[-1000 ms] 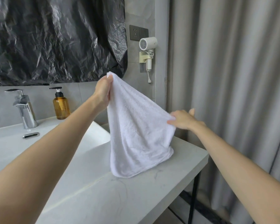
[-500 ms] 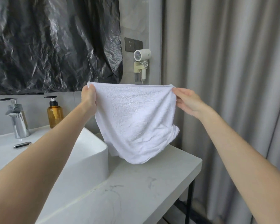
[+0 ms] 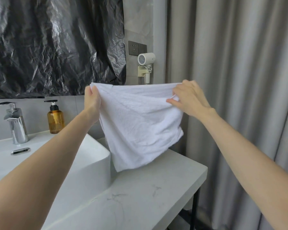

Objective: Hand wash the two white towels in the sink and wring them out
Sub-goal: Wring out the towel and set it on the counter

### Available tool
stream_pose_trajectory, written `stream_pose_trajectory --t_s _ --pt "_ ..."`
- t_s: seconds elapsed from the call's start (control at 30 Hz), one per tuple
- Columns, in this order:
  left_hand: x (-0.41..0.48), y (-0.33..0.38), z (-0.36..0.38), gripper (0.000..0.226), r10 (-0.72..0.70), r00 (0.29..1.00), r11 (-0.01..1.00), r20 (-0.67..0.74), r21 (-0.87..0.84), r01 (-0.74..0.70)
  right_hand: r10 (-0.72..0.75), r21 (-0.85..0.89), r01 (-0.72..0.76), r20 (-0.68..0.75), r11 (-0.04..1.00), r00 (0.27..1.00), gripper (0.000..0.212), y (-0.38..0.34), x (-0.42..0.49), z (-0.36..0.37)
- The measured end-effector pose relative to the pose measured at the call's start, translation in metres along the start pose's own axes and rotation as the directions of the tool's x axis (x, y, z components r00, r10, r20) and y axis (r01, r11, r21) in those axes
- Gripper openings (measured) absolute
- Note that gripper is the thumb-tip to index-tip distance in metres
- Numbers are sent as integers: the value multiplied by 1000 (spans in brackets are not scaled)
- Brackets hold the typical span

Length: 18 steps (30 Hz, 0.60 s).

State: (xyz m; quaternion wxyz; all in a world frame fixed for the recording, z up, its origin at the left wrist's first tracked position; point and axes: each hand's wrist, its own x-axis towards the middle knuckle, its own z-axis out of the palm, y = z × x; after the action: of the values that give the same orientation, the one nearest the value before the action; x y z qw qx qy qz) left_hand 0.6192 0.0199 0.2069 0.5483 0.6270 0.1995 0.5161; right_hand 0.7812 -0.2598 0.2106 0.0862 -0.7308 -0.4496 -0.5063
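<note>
A white towel [image 3: 140,123] hangs spread out in the air above the counter, just right of the sink. My left hand [image 3: 92,101] pinches its upper left corner. My right hand [image 3: 189,98] grips its upper right edge, fingers curled over the cloth. The towel's lower edge dangles a little above the counter top. The white sink [image 3: 93,163] lies to the left, its right wall below my left forearm. Only one towel is in view.
A chrome faucet [image 3: 15,123] and an amber soap bottle [image 3: 55,118] stand behind the sink. The grey marble counter [image 3: 148,196] ends at the right, by a grey curtain [image 3: 239,97]. A hair dryer [image 3: 145,63] hangs on the wall. Black plastic [image 3: 48,44] covers the mirror.
The towel went from hanging bunched from my left hand to being stretched wide between both hands. My right hand rose, took the other top corner, then shifted its grip over the edge.
</note>
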Motion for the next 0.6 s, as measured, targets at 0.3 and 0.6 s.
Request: stream_pose_trajectory --t_s 0.3,0.6 --pt "-9 -4 14 25 21 1000 998 15 55 -22 552 274 -498 -178 823 814 28 -5 7 -9" --pt "-15 -22 17 21 -202 973 976 110 -64 210 512 392 -441 -93 807 854 33 10 -1 8"
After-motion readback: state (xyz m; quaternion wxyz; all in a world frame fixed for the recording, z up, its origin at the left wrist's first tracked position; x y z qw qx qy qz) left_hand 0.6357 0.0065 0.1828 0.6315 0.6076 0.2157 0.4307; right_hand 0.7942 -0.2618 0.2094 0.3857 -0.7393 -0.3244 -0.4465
